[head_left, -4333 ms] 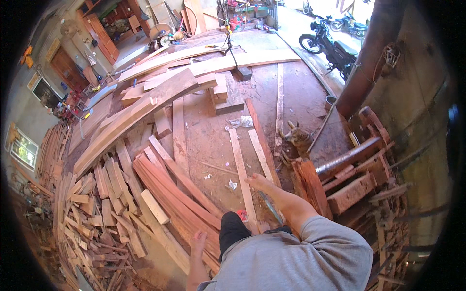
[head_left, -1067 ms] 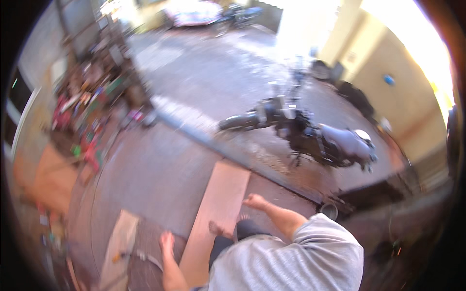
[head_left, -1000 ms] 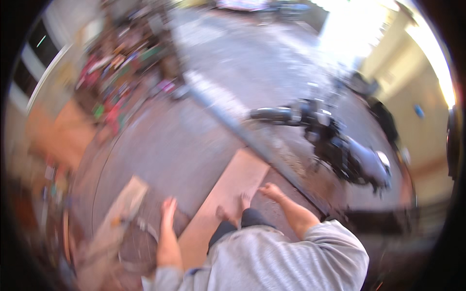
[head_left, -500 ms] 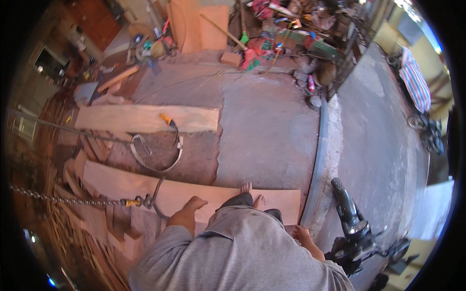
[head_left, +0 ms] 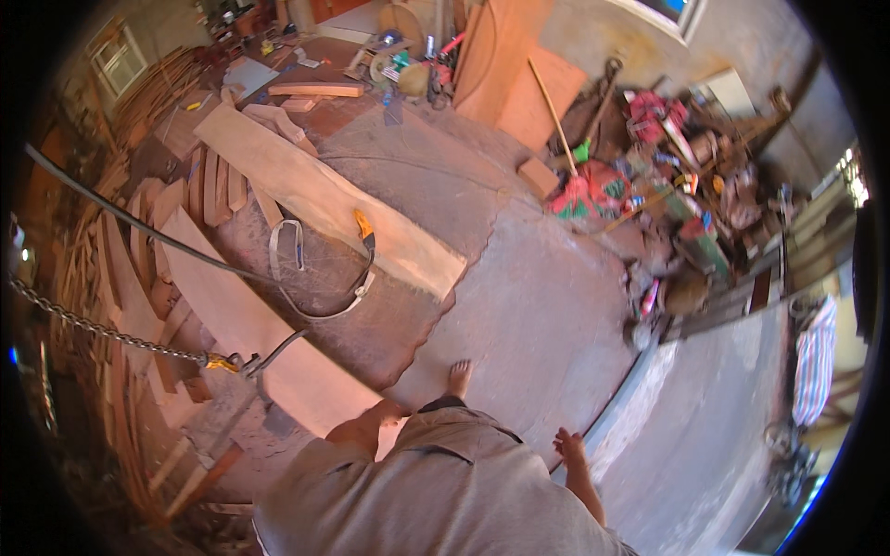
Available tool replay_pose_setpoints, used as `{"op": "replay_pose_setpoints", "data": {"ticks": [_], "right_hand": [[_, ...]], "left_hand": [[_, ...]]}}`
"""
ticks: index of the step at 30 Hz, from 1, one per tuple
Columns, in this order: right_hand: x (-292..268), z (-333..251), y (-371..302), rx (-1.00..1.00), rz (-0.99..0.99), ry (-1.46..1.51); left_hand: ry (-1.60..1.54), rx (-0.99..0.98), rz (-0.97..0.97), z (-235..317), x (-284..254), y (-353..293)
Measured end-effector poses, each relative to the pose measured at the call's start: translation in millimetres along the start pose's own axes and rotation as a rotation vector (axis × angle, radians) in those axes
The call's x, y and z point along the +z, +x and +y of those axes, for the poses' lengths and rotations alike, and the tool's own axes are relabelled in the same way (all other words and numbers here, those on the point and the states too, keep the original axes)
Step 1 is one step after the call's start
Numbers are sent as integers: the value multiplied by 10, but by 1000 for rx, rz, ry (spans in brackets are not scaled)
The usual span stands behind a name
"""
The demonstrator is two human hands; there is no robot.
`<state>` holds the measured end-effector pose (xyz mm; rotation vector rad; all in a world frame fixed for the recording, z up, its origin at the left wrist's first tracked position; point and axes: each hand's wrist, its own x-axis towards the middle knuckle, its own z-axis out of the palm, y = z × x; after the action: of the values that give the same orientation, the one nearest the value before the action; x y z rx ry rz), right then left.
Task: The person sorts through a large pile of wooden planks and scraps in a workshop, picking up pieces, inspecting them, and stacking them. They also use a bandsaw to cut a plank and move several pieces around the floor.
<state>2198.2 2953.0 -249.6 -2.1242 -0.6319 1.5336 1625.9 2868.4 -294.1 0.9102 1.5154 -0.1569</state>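
Observation:
My left hand (head_left: 393, 410) hangs in front of my waist, above the near end of a long wooden plank (head_left: 255, 320); its fingers are too unclear to read. Out to my right, my right hand (head_left: 569, 445) is held away from my body over the floor, fingers apart and holding nothing. To the left of the plank's middle, a metal chain (head_left: 111, 331) ends in a yellow hook (head_left: 222, 362), with a dark curved bar or sling (head_left: 276, 352) by it. On the farther plank (head_left: 315, 190) lies a yellow-and-black handle (head_left: 363, 225) with a cable.
A pale strap (head_left: 324, 316) loops between the planks. Wood offcuts (head_left: 139, 306) crowd the left side. Farther off, a broom (head_left: 553, 116), wide boards (head_left: 501, 69) and a junk heap (head_left: 705, 176) line the wall. A raised strip (head_left: 621, 389) edges the floor at right.
My view has turned, so the planks now slant and the junk heap sits farther right. The near motorcycle has left the lower right. One bare foot now shows on the floor past the plank.

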Motion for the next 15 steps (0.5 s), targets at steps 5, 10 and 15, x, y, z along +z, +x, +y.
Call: {"op": "replay_pose_setpoints", "data": {"ticks": [5, 10, 15], "right_hand": [[321, -757, 1032, 71, -184, -113], [554, -1702, 1642, 222, -251, -210], [1084, -2809, 2652, 284, -291, -234]], "left_hand": [[98, -8, 316, 1255, -1534, 1062], [-55, 542, 718, 2773, -2947, 1567], [-389, 633, 575, 3759, -3650, 2035]]}}
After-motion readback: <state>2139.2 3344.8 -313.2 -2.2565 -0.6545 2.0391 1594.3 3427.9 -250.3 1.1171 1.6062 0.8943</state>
